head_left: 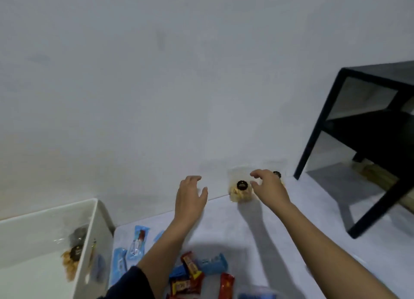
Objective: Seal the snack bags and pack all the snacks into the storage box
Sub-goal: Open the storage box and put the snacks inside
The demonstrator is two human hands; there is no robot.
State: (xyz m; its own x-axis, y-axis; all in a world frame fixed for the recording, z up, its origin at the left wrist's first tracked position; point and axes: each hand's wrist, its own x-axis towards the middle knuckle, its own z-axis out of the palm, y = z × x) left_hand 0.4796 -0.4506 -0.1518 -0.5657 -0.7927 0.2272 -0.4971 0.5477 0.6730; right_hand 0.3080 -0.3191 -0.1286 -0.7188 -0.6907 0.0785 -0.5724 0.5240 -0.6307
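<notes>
Head view
Left grip [190,195]: hovering wide above the desk [226,231], fingers relaxed, holding nothing.
Right grip [268,186]: reaching wide, fingers loosely curved, just beside the clear snack bag [240,192]; through the blur, seemingly not touching it.
Clear snack bag: standing against the wall at the desk's far edge.
Storage box [95,218]: sitting at left, holding one packed bag [72,259].
Wrapped snacks [192,270]: lying outside the box, beside the left forearm.

The pale grey surface [280,242] carries a white storage box [44,227] at the left. Just beside the box lie blue packets [138,242], and red packets [226,285] nearer. A clear snack bag [239,190] stands upright at the wall, and a black shelf [369,137] stands at the right.
</notes>
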